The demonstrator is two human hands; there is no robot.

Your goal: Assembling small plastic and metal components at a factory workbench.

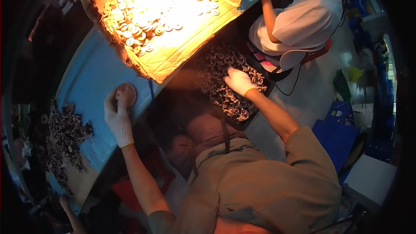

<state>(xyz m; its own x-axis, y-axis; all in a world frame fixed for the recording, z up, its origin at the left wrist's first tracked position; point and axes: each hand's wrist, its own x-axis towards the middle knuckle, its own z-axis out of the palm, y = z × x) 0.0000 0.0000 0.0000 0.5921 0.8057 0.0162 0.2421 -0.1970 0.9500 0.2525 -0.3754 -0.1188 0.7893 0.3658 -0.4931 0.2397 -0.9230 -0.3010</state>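
My left hand [118, 119], in a white knit glove, grips a round brownish disc [129, 92] at the edge of the blue tabletop. One finger lies across the disc's face. Out to the right, my right hand [239, 81], also gloved, reaches down into a dark crate full of small, knobbly brownish parts [236, 106]. Its fingers are curled in at the top of the heap, and whatever they pinch is hidden.
A brightly lit cardboard box [160, 63] holds many small round discs [136, 30] ahead. More dark parts [67, 134] lie heaped on the blue table [93, 67] at left. A co-worker in a white shirt [303, 19] sits at upper right. Blue bins [331, 136] stand on the right.
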